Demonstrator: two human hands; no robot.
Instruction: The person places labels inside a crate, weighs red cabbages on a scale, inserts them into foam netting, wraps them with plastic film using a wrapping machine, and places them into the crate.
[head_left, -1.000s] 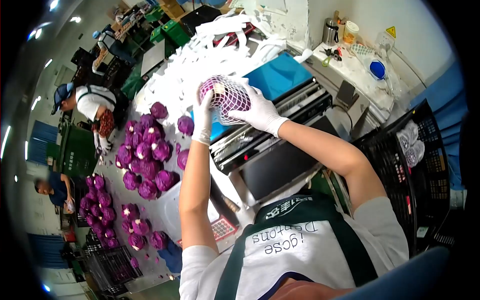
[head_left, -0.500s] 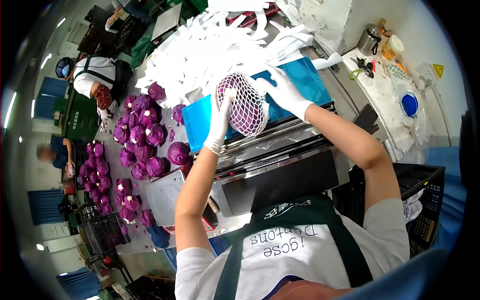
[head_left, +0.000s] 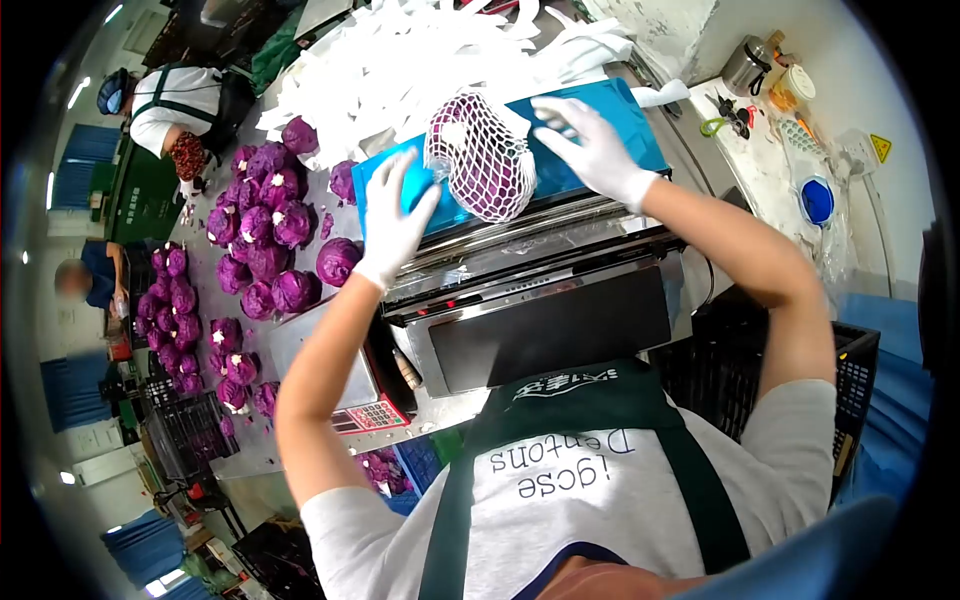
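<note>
A white net with purple cabbage inside [head_left: 482, 160] lies on the blue surface [head_left: 640, 140] of the sealing machine. To its left is my left hand [head_left: 396, 220], gloved in white, fingers apart and holding nothing. On the other side my right hand [head_left: 594, 150], also gloved, is raised over the blue surface with its fingers spread, apart from the net. Loose purple cabbages [head_left: 268, 220] are heaped left of the machine. Behind it lies a large pile of white net sleeves [head_left: 400, 70].
A scale with a red keypad [head_left: 368, 415] stands left of the machine. Black crates [head_left: 855, 385] are at the right. A side bench [head_left: 775, 165] holds a steel flask [head_left: 745, 65] and scissors. Across the table a co-worker [head_left: 180, 105] bends near the cabbages.
Both hands have come off the netted cabbage, which now rests on the blue surface. My left hand has moved left and opened. The view has tilted and shifted.
</note>
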